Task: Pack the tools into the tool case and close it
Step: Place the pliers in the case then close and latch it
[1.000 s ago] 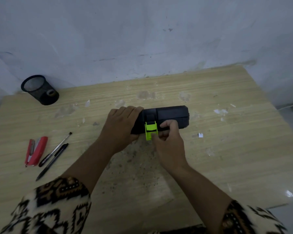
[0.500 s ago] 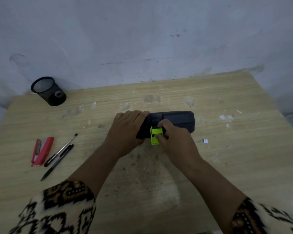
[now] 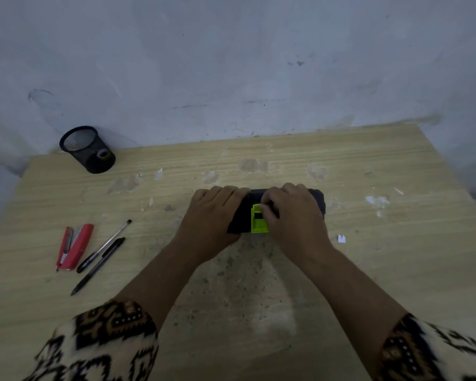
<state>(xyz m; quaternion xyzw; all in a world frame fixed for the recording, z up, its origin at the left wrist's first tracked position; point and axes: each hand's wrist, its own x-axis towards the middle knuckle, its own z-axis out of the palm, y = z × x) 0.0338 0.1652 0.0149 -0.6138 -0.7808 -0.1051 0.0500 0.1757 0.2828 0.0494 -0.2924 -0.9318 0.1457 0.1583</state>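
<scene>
A black tool case (image 3: 318, 200) lies closed on the wooden table (image 3: 396, 270), its long side towards me. A bright green latch (image 3: 259, 224) sits on its front face, folded up against the case. My left hand (image 3: 213, 215) grips the case's left end. Over the right half lies my right hand (image 3: 291, 215), with its fingers across the top and its thumb pressing the upper part of the latch. No loose tools show; the inside of the case is hidden.
A black mesh pen cup (image 3: 90, 149) stands at the back left by the wall. A red stapler (image 3: 73, 247) and two pens (image 3: 102, 253) lie at the left. A small paper scrap (image 3: 341, 238) lies right of the case.
My right hand has moved up over the case and the green latch has swung from sticking out to flat against the front. My left hand has kept its hold.
</scene>
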